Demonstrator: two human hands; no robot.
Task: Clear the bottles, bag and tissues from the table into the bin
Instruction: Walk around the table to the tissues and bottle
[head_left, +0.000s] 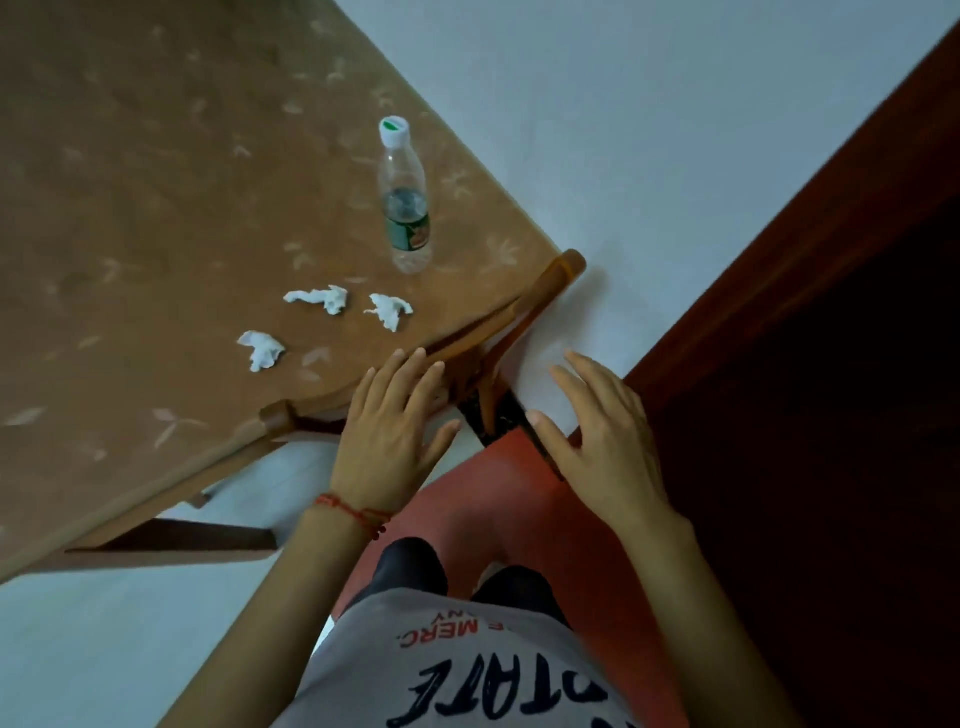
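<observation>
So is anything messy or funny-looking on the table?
Yes. Three crumpled white tissues lie scattered near the edge of the brown patterned table, beside an upright clear plastic bottle with a white cap. Nothing is spilled or broken. Both hands are empty.

The grey shirt (457, 670) at the bottom edge carries print seen upside down — red letters reading "MERC." and, below them, large dark letters too cut off to read. The bottle (404, 208) near the bench's right corner has a green label — its wording is too small to read.
</observation>
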